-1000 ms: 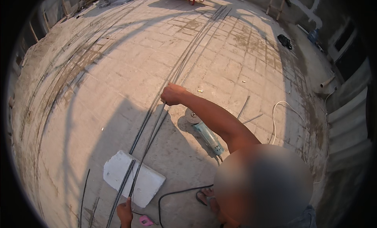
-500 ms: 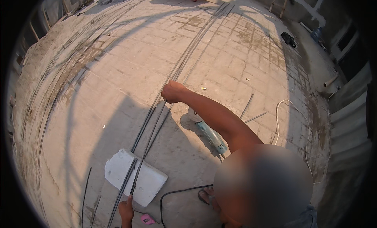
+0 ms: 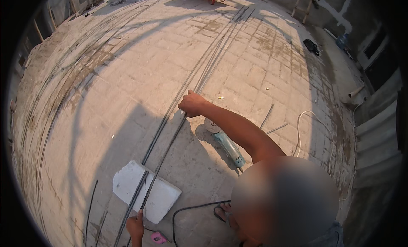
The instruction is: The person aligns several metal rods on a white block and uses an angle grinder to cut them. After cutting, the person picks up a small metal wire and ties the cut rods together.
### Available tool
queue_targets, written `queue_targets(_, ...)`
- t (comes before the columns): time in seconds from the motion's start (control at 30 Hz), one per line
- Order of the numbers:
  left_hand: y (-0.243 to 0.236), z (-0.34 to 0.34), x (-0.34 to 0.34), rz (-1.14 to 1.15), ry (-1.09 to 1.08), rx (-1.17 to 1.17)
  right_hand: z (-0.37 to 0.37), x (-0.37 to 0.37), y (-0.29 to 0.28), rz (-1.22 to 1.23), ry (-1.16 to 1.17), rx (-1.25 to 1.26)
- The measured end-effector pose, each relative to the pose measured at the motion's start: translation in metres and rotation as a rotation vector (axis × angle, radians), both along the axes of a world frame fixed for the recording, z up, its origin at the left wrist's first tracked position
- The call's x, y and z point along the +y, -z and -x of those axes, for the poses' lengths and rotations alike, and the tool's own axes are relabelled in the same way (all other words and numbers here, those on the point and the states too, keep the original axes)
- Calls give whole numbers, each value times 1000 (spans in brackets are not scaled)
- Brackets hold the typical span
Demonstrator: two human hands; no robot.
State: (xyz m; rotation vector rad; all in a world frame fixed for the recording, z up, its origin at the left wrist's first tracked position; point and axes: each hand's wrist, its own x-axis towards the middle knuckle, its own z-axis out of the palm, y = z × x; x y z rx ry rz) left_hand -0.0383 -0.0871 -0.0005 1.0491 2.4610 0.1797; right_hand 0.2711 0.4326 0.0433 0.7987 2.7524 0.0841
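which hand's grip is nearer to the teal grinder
Right: the right grip, on a thin rod, is up-left of the teal grinder and near its disc; the left grip is farther off, down-left of it, by the white slab.

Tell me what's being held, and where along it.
A dark metal rod: the right hand grips it partway along, the left hand closer in, beside the white slab.

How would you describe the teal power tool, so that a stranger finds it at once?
Find the long dark rods running down the picture. Right of them, just below the outstretched arm, lies the power tool. Its teal body, with a round disc at its upper end, sets it apart from the rods and the white slab.
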Motion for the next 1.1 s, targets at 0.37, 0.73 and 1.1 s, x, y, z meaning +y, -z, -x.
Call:
queue_targets(0.37, -30, 11, 59, -43, -68, 108, 91, -170, -31, 217, -441, 381)
queue_targets(0.73, -41, -8, 140, -61, -54, 93, 128, -166, 13, 292, -378, 457)
queue_targets(1.1, -55, -33, 204, -58, -1, 67, 103, -107, 2, 239, -318, 551)
